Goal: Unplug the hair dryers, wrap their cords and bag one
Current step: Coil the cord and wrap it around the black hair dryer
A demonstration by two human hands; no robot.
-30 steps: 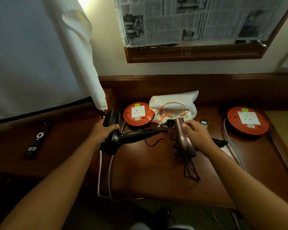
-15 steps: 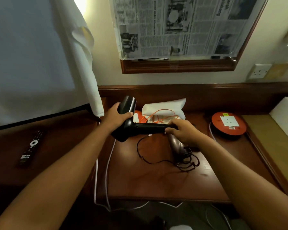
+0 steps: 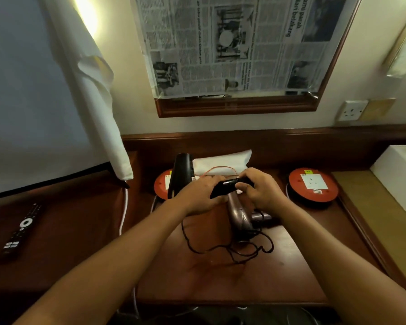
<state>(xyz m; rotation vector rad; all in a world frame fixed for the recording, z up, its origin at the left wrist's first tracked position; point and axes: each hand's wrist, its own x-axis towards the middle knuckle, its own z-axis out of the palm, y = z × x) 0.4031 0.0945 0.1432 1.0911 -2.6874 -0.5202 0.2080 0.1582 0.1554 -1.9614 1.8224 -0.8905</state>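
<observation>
While the loose black cord [image 3: 230, 250] lies in tangled loops on the near part of the worktop [image 3: 220, 285], the step in hand looks like the start of wrapping. Just beyond the loops the pink hair dryer [image 3: 238, 213] rests on the wood, its handle running away from the camera and its barrel pointing off to the right, so its body makes an L. Above it both hands meet on the black hair dryer [image 3: 182, 173]. The left hand [image 3: 198, 195] is curled round the base of the handle, and the right hand [image 3: 259, 190] pinches the handle's free end with bent fingers. That handle runs nearly level, left to right, while the barrel stands upright at the left with its mouth upward.

Next, I judge, the right hand needs to find where the cord leaves the handle and wind it in even turns, with the left holding the dryer steady. Which dryer each loop belongs to cannot be told. Behind the hands lie the white bag [image 3: 222, 161] with its orange drawstring, and two orange socket reels [image 3: 313, 185].
</observation>
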